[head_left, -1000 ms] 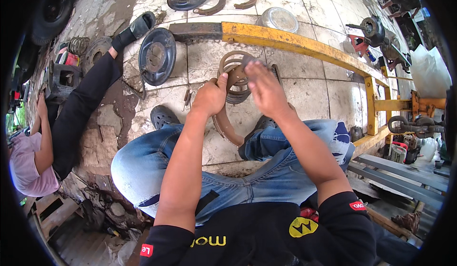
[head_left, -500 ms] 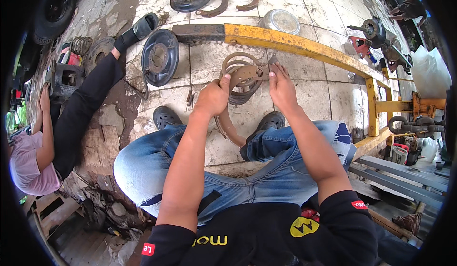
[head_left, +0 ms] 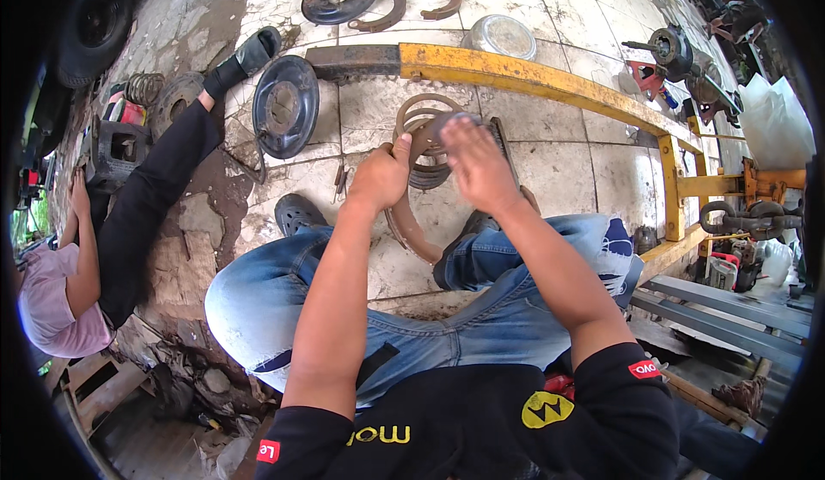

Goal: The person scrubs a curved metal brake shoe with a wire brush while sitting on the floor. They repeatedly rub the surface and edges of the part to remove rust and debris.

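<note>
My left hand (head_left: 381,176) is closed on a curved, brown brake shoe (head_left: 423,140), its thumb on top. Across the shoe's far end lies my right hand (head_left: 478,164), fingers stretched out and their tips blurred by motion. Beneath the shoe a rusty coil spring (head_left: 434,104) rests on the tiles, partly covered. Another curved brown brake shoe (head_left: 413,234) lies nearer me, between my feet. Beside my right hand is a long, dark, flat tool (head_left: 504,148) with a brownish end, partly hidden by the wrist.
A yellow steel frame (head_left: 533,72) crosses beyond my hands. Black backing plates (head_left: 296,93) and loose brake shoes (head_left: 443,3) lie farther off, near a round metal pan (head_left: 503,37). At left a person (head_left: 64,295) sits with one leg stretched out toward the backing plate.
My right hand has moved left, from the shoe's far end onto its face, with fingers now stretched out. The dark tool shows more fully beside it. My left hand keeps its hold.
</note>
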`<state>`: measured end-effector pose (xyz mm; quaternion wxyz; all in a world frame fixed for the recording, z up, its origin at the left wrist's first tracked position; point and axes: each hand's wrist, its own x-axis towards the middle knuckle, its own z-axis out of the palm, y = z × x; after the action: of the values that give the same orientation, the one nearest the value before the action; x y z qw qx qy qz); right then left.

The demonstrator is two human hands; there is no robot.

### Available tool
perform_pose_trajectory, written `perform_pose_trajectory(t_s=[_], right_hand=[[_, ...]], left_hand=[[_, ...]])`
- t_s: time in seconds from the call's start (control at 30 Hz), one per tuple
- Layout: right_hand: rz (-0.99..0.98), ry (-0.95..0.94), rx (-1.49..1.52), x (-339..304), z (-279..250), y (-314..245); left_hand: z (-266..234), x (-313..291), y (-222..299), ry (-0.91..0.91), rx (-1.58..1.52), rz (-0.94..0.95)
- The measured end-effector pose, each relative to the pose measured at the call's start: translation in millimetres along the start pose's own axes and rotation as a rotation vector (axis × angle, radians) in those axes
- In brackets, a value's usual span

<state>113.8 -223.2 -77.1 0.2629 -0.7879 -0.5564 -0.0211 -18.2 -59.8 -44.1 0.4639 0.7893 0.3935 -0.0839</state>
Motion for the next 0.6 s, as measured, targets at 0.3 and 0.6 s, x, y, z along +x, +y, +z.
perform_pose_trajectory(t_s=[0.3,0.6], right_hand=[[-0.02,0.074,-0.041,-4,3,11],[-0.052,0.002,0.011,1,-7,-6]], left_hand=[[1,1,0,-0.033,0.006,-0.023],[-2,-4,4,-0.023,0.016,-0.032]])
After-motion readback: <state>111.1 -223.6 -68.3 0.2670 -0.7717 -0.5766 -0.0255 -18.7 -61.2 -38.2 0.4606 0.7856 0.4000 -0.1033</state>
